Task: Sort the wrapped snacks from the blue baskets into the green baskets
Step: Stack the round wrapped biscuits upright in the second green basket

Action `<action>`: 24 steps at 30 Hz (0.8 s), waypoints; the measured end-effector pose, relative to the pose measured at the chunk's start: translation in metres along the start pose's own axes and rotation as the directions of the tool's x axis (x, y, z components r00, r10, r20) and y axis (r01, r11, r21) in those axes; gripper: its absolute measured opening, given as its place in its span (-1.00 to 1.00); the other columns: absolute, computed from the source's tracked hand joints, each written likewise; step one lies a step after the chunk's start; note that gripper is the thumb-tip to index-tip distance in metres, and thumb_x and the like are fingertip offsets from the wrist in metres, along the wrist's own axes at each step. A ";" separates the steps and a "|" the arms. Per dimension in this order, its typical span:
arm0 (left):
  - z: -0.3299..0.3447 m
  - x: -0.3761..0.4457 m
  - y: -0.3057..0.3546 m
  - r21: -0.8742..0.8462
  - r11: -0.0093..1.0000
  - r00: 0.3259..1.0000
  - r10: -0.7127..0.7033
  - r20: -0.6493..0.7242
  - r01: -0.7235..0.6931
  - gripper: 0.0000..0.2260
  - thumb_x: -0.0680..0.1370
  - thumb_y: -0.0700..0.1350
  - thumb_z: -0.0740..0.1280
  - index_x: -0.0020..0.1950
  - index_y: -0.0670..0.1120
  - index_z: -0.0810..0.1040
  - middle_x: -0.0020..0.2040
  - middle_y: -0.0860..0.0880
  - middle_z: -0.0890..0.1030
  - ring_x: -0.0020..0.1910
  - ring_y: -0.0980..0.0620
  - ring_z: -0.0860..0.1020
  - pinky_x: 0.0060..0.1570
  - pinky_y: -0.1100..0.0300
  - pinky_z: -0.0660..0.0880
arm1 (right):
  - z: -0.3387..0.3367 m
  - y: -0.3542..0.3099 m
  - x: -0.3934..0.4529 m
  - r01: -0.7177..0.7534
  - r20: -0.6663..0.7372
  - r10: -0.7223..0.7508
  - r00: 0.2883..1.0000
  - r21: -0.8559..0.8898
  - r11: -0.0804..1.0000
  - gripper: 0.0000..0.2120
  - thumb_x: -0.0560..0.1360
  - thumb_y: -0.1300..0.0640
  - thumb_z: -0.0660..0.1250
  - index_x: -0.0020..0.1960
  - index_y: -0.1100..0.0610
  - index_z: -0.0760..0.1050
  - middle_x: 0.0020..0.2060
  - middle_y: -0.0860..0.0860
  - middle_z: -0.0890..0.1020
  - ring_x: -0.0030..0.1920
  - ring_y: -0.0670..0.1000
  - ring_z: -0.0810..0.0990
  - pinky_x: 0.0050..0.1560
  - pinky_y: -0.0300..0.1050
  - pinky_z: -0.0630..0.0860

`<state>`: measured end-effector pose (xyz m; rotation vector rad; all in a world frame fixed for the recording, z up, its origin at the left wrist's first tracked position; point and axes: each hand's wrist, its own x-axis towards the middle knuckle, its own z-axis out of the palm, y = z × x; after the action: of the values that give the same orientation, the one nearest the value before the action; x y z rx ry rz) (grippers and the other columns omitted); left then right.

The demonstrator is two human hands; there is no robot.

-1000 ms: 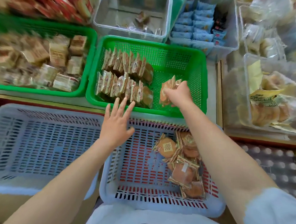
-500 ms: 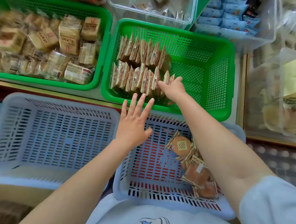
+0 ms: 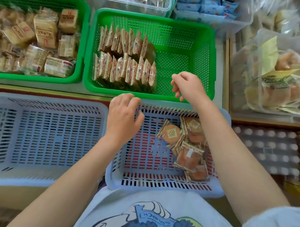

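Observation:
Wrapped round snacks (image 3: 185, 146) lie piled at the right side of the near blue basket (image 3: 149, 181). A green basket (image 3: 210, 61) beyond it holds two rows of the same snacks (image 3: 125, 60) standing on edge at its left. My right hand (image 3: 187, 85) hovers over the green basket's near right part, fingers loosely curled, holding nothing. My left hand (image 3: 125, 116) hangs over the blue basket's far rim, fingers loosely curled and empty. A second blue basket (image 3: 42, 131) at the left has nothing in it.
A second green basket (image 3: 83, 47) at the far left holds boxy wrapped cakes (image 3: 29, 43). Clear bins (image 3: 209, 7) with blue packets stand behind. Bagged pastries (image 3: 274, 75) fill the right side, with an egg tray (image 3: 269, 148) below them.
My right hand has let go of the snacks into the front row and drawn back to the right. My left hand's fingers have curled and moved toward the blue basket's rim.

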<state>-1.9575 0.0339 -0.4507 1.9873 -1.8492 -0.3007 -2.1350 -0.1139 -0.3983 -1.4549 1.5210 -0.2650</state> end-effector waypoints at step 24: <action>0.088 -0.075 0.111 -0.303 0.851 0.631 -0.042 0.775 0.430 -0.68 0.46 -0.01 0.53 0.17 0.03 0.57 -0.01 0.15 0.57 -0.05 0.15 0.52 -0.05 0.25 0.40 | -0.026 0.196 -0.129 -0.047 0.262 0.043 0.964 0.009 0.999 -0.90 0.54 0.18 0.40 -0.11 0.00 0.60 -0.16 -0.04 0.68 -0.11 -0.02 0.63 -0.06 -0.08 0.55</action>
<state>-2.1021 0.0908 -0.4897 1.8692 -1.6285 -1.7218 -2.3055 0.0361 -0.4644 -1.3815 1.3319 -0.0531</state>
